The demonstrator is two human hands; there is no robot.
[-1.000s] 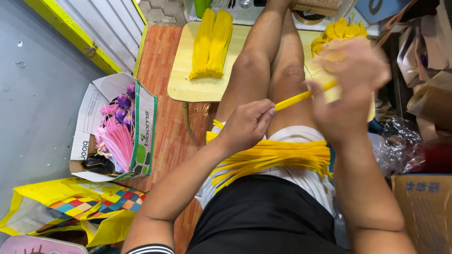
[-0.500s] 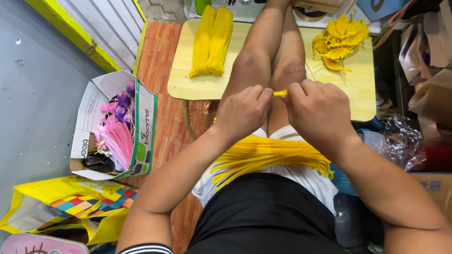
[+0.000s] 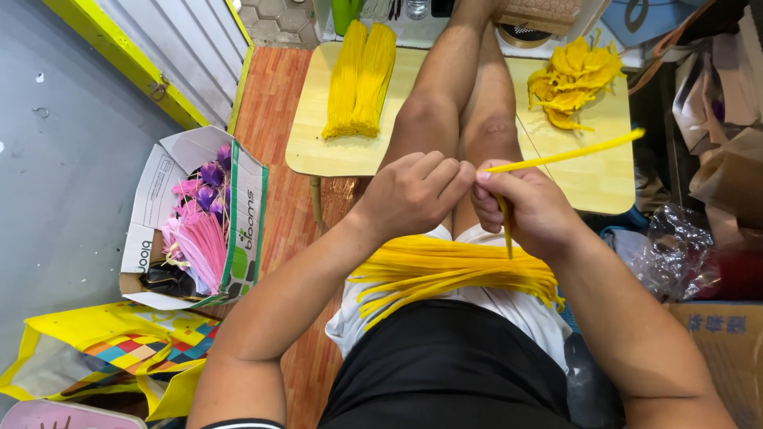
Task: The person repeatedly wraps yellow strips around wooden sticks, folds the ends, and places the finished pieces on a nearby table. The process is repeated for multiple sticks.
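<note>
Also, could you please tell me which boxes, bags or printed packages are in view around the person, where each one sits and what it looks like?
Open cardboard box: on the floor to the left, white and green printed flaps, holding pink and purple pieces.
Shopping bag: lower left corner, yellow with a multicoloured checked panel.
Brown cardboard carton: lower right edge, blue print on its side.
Clear plastic wrapping: right, crumpled, above the carton.

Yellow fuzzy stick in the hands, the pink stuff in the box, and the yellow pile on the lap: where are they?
Yellow fuzzy stick (image 3: 568, 152), head view, mid-length.
Pink stuff (image 3: 203, 246), head view, middle of bundle.
Yellow pile (image 3: 445, 270), head view, centre of strands.
</note>
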